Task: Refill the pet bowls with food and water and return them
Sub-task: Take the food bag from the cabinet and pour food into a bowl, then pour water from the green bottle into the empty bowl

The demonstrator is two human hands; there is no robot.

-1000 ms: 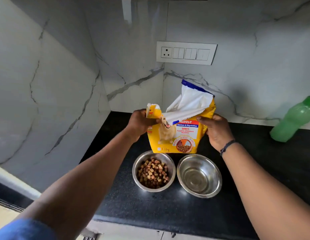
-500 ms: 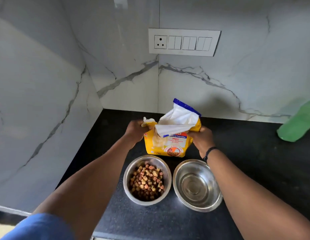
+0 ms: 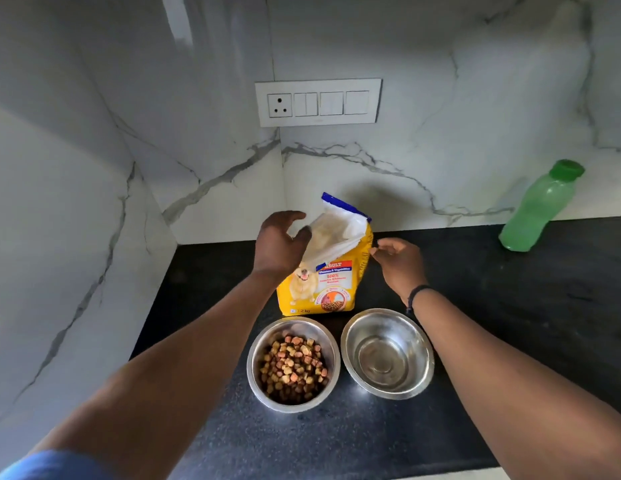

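Note:
A yellow pet food bag (image 3: 328, 289) stands upright on the black counter (image 3: 492, 306), its top flap open and white inside. In front of it sit two steel bowls: the left bowl (image 3: 259, 355) holds brown kibble, the right bowl (image 3: 387, 355) is empty. My left hand (image 3: 278, 244) hovers at the bag's upper left with fingers spread, touching or just off the flap. My right hand (image 3: 397, 261) is just beside the bag's right edge, fingers apart, holding nothing. A green bottle (image 3: 537, 209) with its cap on stands at the back right against the wall.
Marble walls close the counter at the back and on the left, forming a corner behind the bag. A switch panel (image 3: 317, 102) with a socket is on the back wall. The counter's front edge runs below the bowls.
Both hands held the bag and lowered it onto the counter behind the bowls. Now it stands on its own and both hands have let go and opened.

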